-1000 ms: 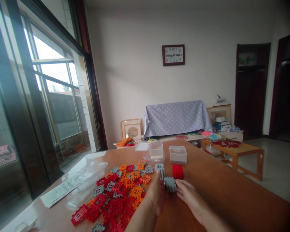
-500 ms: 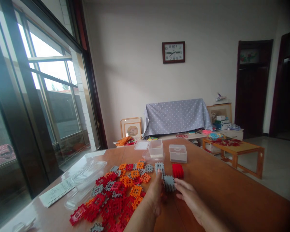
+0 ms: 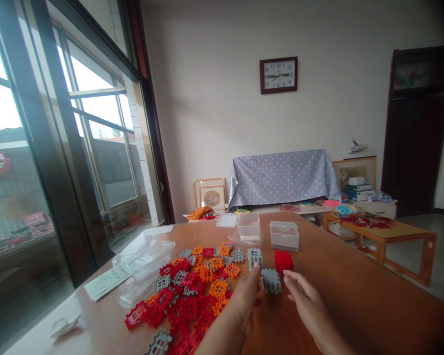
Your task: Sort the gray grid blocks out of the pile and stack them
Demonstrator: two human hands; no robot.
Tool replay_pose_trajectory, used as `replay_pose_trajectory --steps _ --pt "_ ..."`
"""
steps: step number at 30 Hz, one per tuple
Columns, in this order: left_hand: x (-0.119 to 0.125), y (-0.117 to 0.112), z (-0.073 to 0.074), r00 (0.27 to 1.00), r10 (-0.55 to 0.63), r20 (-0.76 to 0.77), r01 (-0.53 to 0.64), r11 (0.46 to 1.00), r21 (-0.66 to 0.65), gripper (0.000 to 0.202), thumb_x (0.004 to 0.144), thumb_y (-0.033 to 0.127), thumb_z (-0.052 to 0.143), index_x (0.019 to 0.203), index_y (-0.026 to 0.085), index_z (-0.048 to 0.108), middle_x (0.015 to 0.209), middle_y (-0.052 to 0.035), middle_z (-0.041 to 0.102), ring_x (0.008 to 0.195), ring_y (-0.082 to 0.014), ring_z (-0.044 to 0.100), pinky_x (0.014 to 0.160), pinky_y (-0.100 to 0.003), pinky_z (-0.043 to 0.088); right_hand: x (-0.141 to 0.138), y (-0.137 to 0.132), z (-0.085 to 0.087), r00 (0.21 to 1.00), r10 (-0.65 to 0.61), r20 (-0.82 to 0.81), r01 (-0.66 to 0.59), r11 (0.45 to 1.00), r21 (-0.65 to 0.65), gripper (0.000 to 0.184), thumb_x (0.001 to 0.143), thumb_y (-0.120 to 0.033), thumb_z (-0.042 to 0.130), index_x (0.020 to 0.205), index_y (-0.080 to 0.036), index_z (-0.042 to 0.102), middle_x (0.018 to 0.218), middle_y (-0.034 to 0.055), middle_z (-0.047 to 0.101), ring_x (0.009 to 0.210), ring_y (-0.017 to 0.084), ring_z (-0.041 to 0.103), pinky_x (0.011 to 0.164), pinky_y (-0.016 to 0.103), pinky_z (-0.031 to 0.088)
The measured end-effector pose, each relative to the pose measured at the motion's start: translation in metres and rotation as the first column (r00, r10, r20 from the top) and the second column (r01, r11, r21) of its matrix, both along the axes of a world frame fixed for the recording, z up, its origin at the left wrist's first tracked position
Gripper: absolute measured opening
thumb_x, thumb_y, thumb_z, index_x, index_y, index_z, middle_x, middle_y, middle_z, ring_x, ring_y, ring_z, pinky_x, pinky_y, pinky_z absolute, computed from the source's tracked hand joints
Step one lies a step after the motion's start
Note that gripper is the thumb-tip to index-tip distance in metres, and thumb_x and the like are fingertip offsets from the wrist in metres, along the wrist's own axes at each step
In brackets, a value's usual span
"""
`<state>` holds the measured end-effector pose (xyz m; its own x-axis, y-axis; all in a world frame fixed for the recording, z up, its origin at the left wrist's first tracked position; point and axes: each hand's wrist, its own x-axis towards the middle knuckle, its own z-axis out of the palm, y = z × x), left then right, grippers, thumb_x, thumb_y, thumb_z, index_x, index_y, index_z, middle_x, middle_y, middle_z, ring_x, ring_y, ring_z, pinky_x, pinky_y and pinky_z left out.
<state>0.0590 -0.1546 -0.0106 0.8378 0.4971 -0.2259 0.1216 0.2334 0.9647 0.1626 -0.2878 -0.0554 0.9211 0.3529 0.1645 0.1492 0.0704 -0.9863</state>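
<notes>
My left hand (image 3: 246, 298) reaches forward with its fingers (image 3: 252, 278) bunched, the tips at the near edge of an upright grey stack (image 3: 255, 258) of lattice blocks. I cannot tell whether they grip it or only touch it. My right hand (image 3: 306, 304) is open, its fingers (image 3: 295, 285) loosely spread and holding nothing, just beside a second grey stack (image 3: 271, 281) that sits between my hands. Each stack is a squarish block of flat, slotted plastic pieces pressed together side by side. Just past my right fingertips, close to the second grey stack, sits a tightly packed red stack (image 3: 283, 262).

Left of my left hand, a loose pile (image 3: 192, 296) of the same pieces, red, orange and grey, lies flat and overlapping on the wooden table (image 3: 340, 301), running out of view at the bottom. Beyond the stacks are an open clear tub (image 3: 248, 227) and a white-bottomed lidded tub (image 3: 284, 235). Left of the pile lie a clear plastic tray (image 3: 144, 266) and a paper sheet (image 3: 107, 282). Farther off, past the table's end, stands a low wooden bench (image 3: 381, 235).
</notes>
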Motion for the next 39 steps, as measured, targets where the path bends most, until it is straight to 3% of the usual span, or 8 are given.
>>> replay_pose_trajectory --steps 5,10,13,17,25,29,32,39 --pt "-0.027 0.025 0.011 0.998 -0.014 0.056 0.007 0.994 0.113 0.056 0.082 0.065 0.066 0.104 0.014 0.07 0.115 -0.0146 0.071 0.109 -0.0262 0.063 0.084 -0.033 0.045 -0.006 0.002 -0.005 0.988 0.035 0.15 -0.023 0.997 -0.079 0.057 0.088 -0.07 0.055 0.114 -0.022 0.071 0.121 0.0106 0.074 0.111 0.03 0.069 0.088 0.033 0.058" --pt "-0.049 0.074 0.016 0.997 0.048 0.063 -0.062 0.968 0.245 0.045 0.08 0.055 0.068 0.098 0.014 0.072 0.099 -0.0106 0.075 0.094 -0.0232 0.067 0.079 -0.031 0.046 -0.026 0.018 0.001 0.937 0.237 0.258 -0.19 0.962 -0.194 0.045 0.096 -0.061 0.05 0.113 -0.024 0.069 0.117 0.008 0.075 0.112 0.027 0.068 0.095 0.031 0.054" --pt "-0.056 0.107 0.005 0.983 0.154 0.103 -0.183 0.891 0.415 0.026 0.077 0.04 0.069 0.083 0.015 0.07 0.075 -0.0028 0.068 0.073 -0.0173 0.063 0.067 -0.027 0.044 -0.038 0.038 0.008 0.895 0.328 0.301 -0.255 0.932 -0.257 0.041 0.096 -0.055 0.05 0.113 -0.023 0.07 0.119 0.0093 0.075 0.115 0.027 0.068 0.099 0.034 0.053" --pt "-0.062 0.139 -0.016 0.94 0.329 0.086 -0.334 0.846 0.415 0.017 0.081 0.033 0.06 0.088 0.019 0.066 0.06 0.0036 0.057 0.051 -0.0144 0.053 0.052 -0.025 0.04 -0.051 0.077 0.011 0.842 0.421 0.336 -0.293 0.882 -0.37 0.038 0.095 -0.043 0.051 0.121 -0.022 0.07 0.128 0.0101 0.072 0.121 0.027 0.066 0.104 0.036 0.051" --pt "-0.074 0.162 -0.026 0.915 0.396 0.072 -0.31 0.579 0.754 0.021 0.083 0.013 0.049 0.091 0.02 0.067 0.085 -0.0034 0.073 0.083 -0.0185 0.065 0.073 -0.025 0.042 -0.047 0.179 0.019 0.737 0.53 0.419 -0.172 0.747 -0.642 0.047 0.093 -0.02 0.049 0.139 -0.021 0.061 0.144 0.0098 0.062 0.136 0.023 0.055 0.116 0.034 0.04" --pt "-0.076 0.159 -0.023 0.917 0.395 0.056 -0.3 0.591 0.749 0.019 0.083 0.012 0.048 0.086 0.021 0.064 0.082 -0.0025 0.071 0.078 -0.0186 0.063 0.069 -0.025 0.039 -0.029 0.235 0.027 0.745 0.502 0.44 -0.075 0.718 -0.692 0.042 0.097 -0.015 0.048 0.137 -0.016 0.06 0.143 0.0142 0.061 0.137 0.024 0.052 0.115 0.035 0.038" --pt "-0.076 0.157 -0.023 0.918 0.391 0.075 -0.319 0.61 0.726 0.016 0.083 0.013 0.05 0.083 0.022 0.063 0.079 -0.002 0.069 0.075 -0.019 0.06 0.068 -0.026 0.037 -0.015 0.265 0.03 0.746 0.49 0.451 -0.001 0.678 -0.735 0.027 0.103 -0.027 0.053 0.124 -0.017 0.066 0.134 0.0125 0.065 0.131 0.026 0.056 0.113 0.044 0.041" --pt "-0.075 0.167 -0.028 0.918 0.389 0.077 -0.316 0.6 0.735 0.019 0.08 0.009 0.046 0.082 0.02 0.062 0.081 -0.0035 0.069 0.079 -0.0194 0.059 0.071 -0.027 0.036 0.002 0.28 0.019 0.786 0.496 0.368 0.075 0.516 -0.853 0.041 0.1 -0.046 0.062 0.13 -0.018 0.063 0.147 0.0111 0.054 0.137 0.032 0.049 0.115 0.059 0.037"
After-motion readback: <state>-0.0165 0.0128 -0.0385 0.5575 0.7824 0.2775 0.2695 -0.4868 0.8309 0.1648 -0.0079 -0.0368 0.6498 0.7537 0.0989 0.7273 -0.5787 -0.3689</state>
